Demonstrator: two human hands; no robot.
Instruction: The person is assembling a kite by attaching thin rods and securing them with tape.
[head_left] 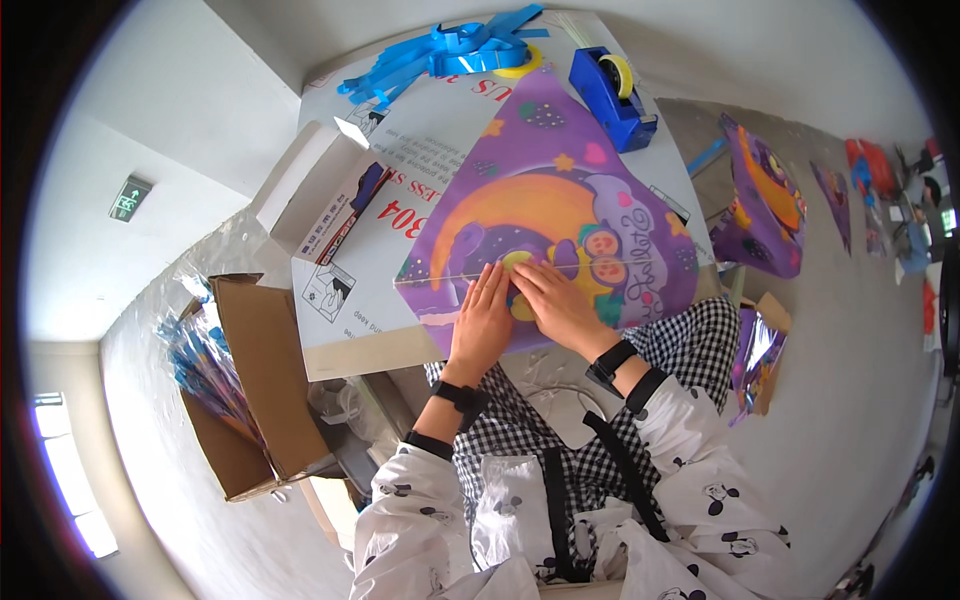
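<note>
A purple triangular kite (470,212), printed with an orange moon and cartoon figures, lies spread on the table (345,345), its near edge hanging toward my lap. Across its lower part runs a thin pale rod (425,282). My left hand (482,325) lies on the kite with fingers stretched forward, the tips at the rod near the middle. Close beside it, my right hand (562,308) presses its extended fingertips onto the same spot, by a yellow patch (517,258). Whether anything small is under the fingertips is hidden.
Blue strips (465,45) and a yellow tape roll (520,66) lie at the far edge, near a blue tape dispenser (612,105). An open white box (315,190) stands left. Beyond the table are a cardboard box (270,385) left and another purple kite (765,205) right.
</note>
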